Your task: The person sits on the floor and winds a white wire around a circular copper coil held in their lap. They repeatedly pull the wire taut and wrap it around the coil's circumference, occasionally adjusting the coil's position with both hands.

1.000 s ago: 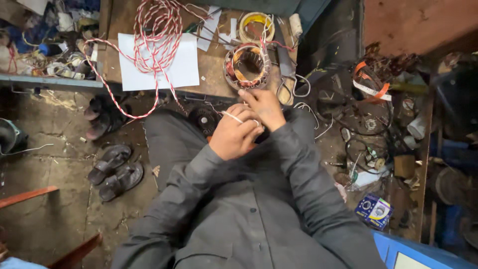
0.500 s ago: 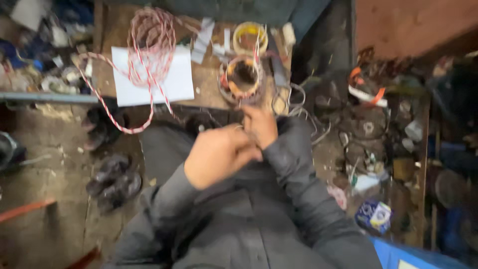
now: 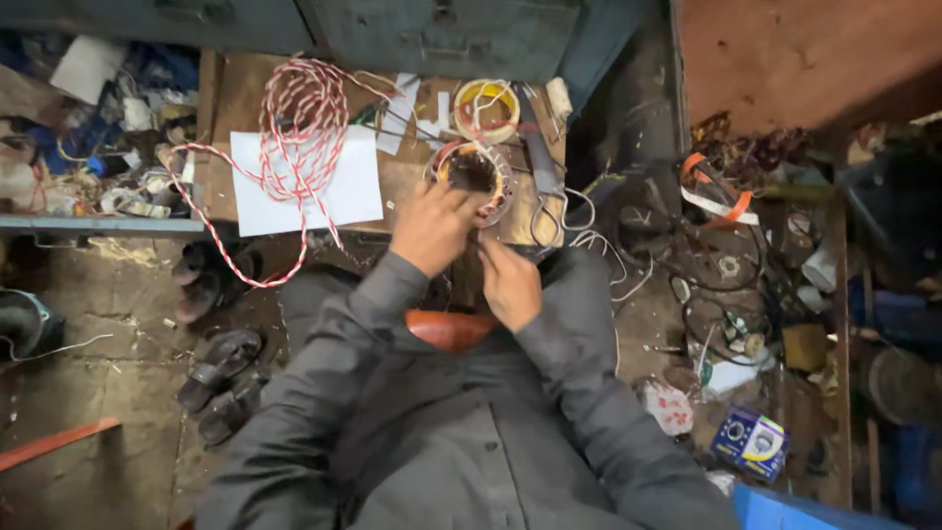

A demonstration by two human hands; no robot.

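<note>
— Hands first: where are they?
— Left hand rests its fingers on the round metal motor stator with copper windings, its grip clasped on the rim. Right hand sits just below, curled; what it grips I cannot tell.
— And the stator?
— On the low wooden desk, beside the white paper sheet and the coil of red-and-white twisted wire
</note>
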